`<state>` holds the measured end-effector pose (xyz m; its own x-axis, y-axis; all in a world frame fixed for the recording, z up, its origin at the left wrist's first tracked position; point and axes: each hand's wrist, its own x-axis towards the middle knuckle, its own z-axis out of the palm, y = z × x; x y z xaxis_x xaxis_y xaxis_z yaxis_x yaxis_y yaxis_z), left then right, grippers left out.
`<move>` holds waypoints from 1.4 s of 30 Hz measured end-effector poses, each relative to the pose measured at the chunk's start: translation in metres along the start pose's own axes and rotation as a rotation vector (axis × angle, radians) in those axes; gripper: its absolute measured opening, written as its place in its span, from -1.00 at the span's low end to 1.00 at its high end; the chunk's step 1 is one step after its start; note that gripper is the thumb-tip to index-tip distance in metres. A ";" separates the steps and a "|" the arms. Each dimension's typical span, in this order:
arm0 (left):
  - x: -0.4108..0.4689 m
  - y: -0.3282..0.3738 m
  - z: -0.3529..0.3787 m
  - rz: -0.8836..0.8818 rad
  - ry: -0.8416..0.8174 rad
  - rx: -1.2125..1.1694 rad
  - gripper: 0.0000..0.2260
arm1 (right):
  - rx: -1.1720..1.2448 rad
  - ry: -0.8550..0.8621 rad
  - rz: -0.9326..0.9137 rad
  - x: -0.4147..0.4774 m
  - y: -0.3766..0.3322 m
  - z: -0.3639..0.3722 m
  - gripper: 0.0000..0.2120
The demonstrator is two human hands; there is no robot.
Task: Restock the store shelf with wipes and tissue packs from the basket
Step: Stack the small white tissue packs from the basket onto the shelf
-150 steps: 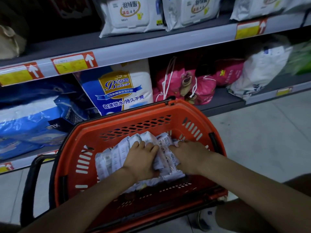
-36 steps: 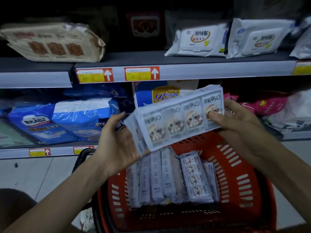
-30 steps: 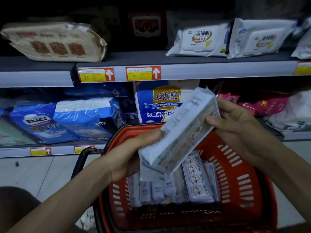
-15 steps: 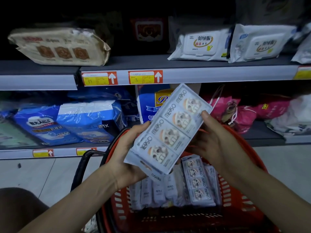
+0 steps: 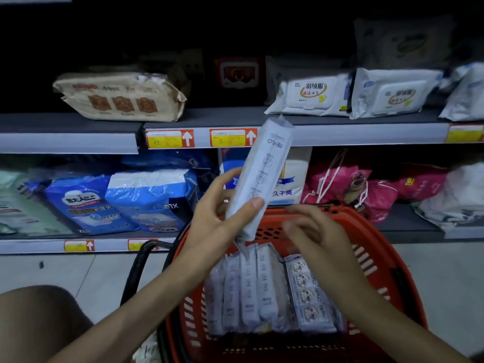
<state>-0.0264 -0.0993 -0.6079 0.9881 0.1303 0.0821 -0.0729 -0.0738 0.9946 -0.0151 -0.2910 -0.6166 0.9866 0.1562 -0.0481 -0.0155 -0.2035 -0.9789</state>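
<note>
a long tissue pack (image 5: 264,174) is held edge-on in the left hand (image 5: 217,221), above the far rim of the red basket (image 5: 382,239). it is grasped near its lower end, with the thumb laid across the near face and the fingers (image 5: 227,179) curled behind it. the pack's long axis is stood almost upright, tipped a little to the right, so that its top end is pointed at the front lip of the upper shelf (image 5: 225,117). the right hand (image 5: 314,231) is seen blurred just right of the pack's lower end, over the basket; its fingers are loosely spread and nothing is held in them. the pack is thus carried by the left hand alone. a bare stretch of shelf is seen above and beyond the pack's tip, between the brown pack (image 5: 120,100) on the left and the white wipes packs (image 5: 311,94) on the right. it is judged that the pack must be lifted and pushed away into that gap, and its long axis perhaps laid flat. more packs (image 5: 251,292) are seen stood in a row in the basket.
</note>
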 end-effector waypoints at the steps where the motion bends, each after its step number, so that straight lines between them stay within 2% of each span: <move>1: 0.000 0.004 0.000 0.032 0.023 0.035 -0.44 | -0.034 -0.043 -0.072 -0.004 -0.003 0.002 -0.64; 5: -0.007 0.027 -0.001 0.089 0.063 0.037 -0.44 | -0.262 -0.229 -0.319 -0.018 -0.014 0.011 -0.21; 9: -0.015 0.061 0.001 0.106 0.154 -0.019 -0.52 | -0.232 -0.236 -0.417 -0.020 -0.034 0.017 -0.02; 14: -0.014 0.111 0.000 0.201 0.132 -0.074 -0.56 | -0.017 -0.168 -0.482 -0.013 -0.078 0.021 -0.15; 17: -0.009 0.138 -0.007 0.281 0.120 -0.078 -0.68 | 0.103 -0.100 -0.529 -0.002 -0.113 0.018 -0.27; 20: 0.010 0.158 -0.024 0.314 0.043 -0.085 -0.72 | 0.171 -0.051 -0.600 0.012 -0.152 0.015 -0.34; 24: 0.032 0.188 -0.052 0.398 -0.096 0.114 -0.38 | 0.137 -0.048 -0.692 0.028 -0.195 0.013 -0.38; 26: 0.042 0.204 -0.062 0.452 -0.108 0.259 -0.31 | 0.109 -0.041 -0.732 0.038 -0.215 0.013 -0.39; 29: 0.068 0.224 -0.075 0.518 -0.044 0.400 -0.36 | 0.075 -0.045 -0.779 0.057 -0.242 0.017 -0.41; 34: 0.116 0.248 -0.098 0.587 -0.008 0.454 -0.43 | -0.001 -0.052 -0.822 0.099 -0.282 0.034 -0.39; 38: 0.155 0.269 -0.114 0.603 0.066 0.449 -0.61 | -0.045 0.070 -0.869 0.142 -0.312 0.050 -0.34; 42: 0.193 0.287 -0.129 0.616 0.248 0.485 -0.72 | -0.082 0.157 -0.876 0.190 -0.345 0.072 -0.40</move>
<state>0.1264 0.0319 -0.2988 0.7273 0.1371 0.6725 -0.4698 -0.6148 0.6335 0.1657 -0.1219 -0.3025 0.6501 0.1555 0.7437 0.7598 -0.1430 -0.6343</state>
